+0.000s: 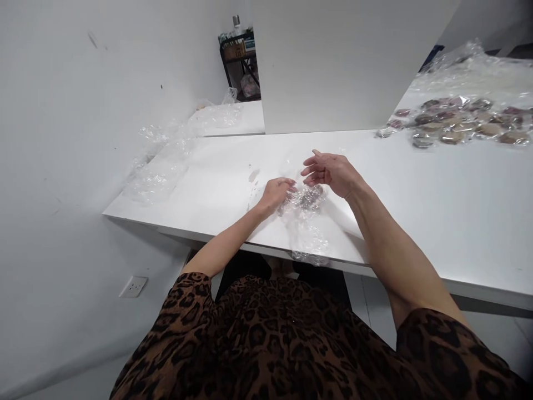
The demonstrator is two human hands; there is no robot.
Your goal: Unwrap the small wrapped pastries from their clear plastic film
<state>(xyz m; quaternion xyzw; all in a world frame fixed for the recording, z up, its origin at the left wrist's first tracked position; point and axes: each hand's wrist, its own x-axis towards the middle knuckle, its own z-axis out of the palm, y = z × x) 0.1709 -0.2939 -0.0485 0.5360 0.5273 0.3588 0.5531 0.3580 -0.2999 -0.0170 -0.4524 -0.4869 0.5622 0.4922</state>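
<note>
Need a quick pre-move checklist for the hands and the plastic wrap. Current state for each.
1. Left hand at the plastic wrap: ok; firmness of grip, cannot tell.
2. Right hand fingers open: ok; whether they touch the wrap, cannot tell.
3. Wrap wholly on the table: not ok, its near end reaches over the front edge.
4. Dark item under the wrap identifiable: cannot tell, glare and folds blur it.
5. Wrapped pieces at far right apart from both hands: ok.
6. Loose plastic at left apart from both hands: ok.
</note>
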